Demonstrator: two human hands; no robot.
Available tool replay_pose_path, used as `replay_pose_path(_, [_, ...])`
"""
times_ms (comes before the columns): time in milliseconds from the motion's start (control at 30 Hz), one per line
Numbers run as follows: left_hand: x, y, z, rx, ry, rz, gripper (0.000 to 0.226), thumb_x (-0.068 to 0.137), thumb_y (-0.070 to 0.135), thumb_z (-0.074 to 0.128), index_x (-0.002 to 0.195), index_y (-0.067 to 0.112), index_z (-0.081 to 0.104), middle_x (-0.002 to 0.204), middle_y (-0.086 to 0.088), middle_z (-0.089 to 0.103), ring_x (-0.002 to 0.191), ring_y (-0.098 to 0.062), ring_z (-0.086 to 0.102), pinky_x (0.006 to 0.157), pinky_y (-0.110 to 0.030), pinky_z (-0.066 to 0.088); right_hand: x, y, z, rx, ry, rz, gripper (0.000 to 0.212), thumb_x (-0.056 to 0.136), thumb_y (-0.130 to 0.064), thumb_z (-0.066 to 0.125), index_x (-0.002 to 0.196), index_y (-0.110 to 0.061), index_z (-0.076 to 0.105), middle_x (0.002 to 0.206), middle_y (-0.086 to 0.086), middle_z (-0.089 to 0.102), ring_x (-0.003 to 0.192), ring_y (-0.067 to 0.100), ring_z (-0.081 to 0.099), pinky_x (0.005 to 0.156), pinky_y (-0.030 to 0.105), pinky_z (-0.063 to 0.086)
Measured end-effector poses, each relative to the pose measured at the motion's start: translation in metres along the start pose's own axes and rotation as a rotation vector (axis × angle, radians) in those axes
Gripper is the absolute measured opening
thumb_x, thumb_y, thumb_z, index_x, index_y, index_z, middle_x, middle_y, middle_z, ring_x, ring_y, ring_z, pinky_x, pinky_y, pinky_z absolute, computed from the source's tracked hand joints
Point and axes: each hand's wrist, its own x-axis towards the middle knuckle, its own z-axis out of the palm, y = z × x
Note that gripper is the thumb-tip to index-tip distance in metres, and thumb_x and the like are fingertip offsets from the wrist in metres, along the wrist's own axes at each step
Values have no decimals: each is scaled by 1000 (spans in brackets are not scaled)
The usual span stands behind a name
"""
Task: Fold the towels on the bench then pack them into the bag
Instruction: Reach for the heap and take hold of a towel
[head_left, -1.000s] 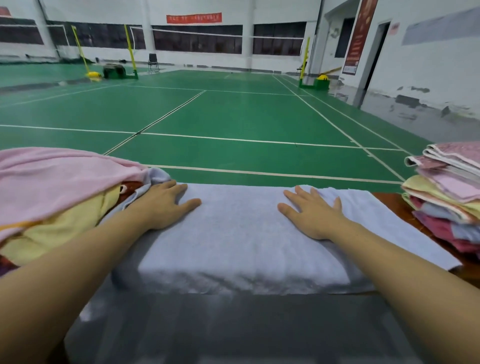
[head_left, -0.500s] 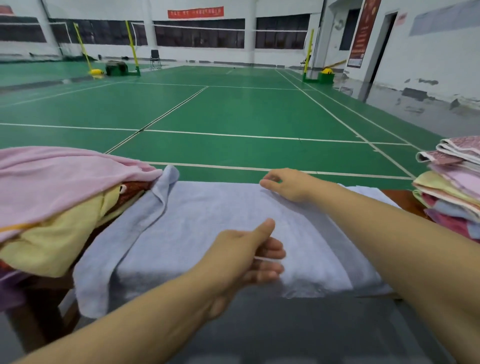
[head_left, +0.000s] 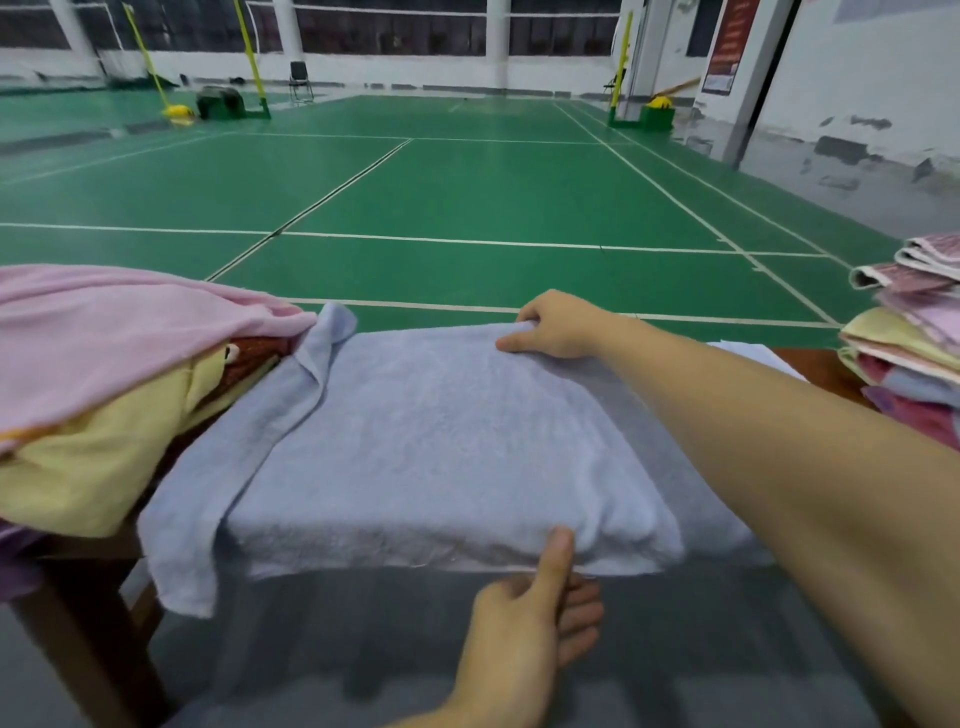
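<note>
head view: pale blue towel (head_left: 441, 441) spread over the wooden bench (head_left: 88, 623), between both hands. right hand (head_left: 558, 325) at far edge, fingers curled, pinching the fold. left hand (head_left: 524, 639) at near edge, thumb pressed on top, fingers curled beneath the hem. left of the left hand, loose pink and yellow towels (head_left: 104, 374); right of the right hand, folded stack (head_left: 914, 338). green court floor (head_left: 467, 192) beyond
</note>
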Motion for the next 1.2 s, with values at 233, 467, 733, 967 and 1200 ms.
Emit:
replay_pose_path(233, [-3, 10, 4, -39, 86, 111, 28, 92, 19, 72, 72, -2, 68, 79, -27, 71, 67, -26, 75, 56, -26, 58, -2, -4, -19, 243, 160, -55, 28, 76, -36, 87, 80, -21, 64, 73, -6, 61, 64, 11, 51, 59, 26, 41])
replay_pose_path(467, [-11, 37, 6, -66, 114, 285, 16, 88, 7, 74, 94, -6, 67, 78, -11, 72, 74, -18, 74, 65, -28, 60, -16, 4, -46, 674, 232, 40, 50, 69, -38, 93, 69, -26, 43, 66, -5, 44, 59, 12, 39, 50, 24, 29])
replay_pose_path(733, [27, 135, -7, -203, 127, 599, 11, 97, 16, 68, 87, 12, 64, 81, -9, 65, 75, -20, 61, 70, -36, 54, -45, 30, -77, 1292, 305, 212, 27, 87, -20, 78, 110, -16, 65, 99, 3, 67, 83, 18, 61, 65, 33, 55])
replay_pose_path(967, [72, 203, -11, 11, 197, 698, 31, 84, 30, 83, 99, 16, 59, 96, -10, 67, 85, -23, 61, 76, -37, 52, -62, 76, -103, 1406, 565, 465, 20, 86, -27, 80, 95, -16, 67, 91, 4, 70, 76, 20, 65, 64, 33, 56])
replay_pose_path(1200, [70, 276, 8, 326, 163, 940, 18, 92, 8, 72, 99, 25, 69, 91, -11, 71, 79, -23, 65, 74, -33, 56, -81, 75, -131, 1522, 759, 293, 21, 83, -17, 82, 103, -14, 75, 106, 4, 76, 103, 21, 71, 80, 32, 60])
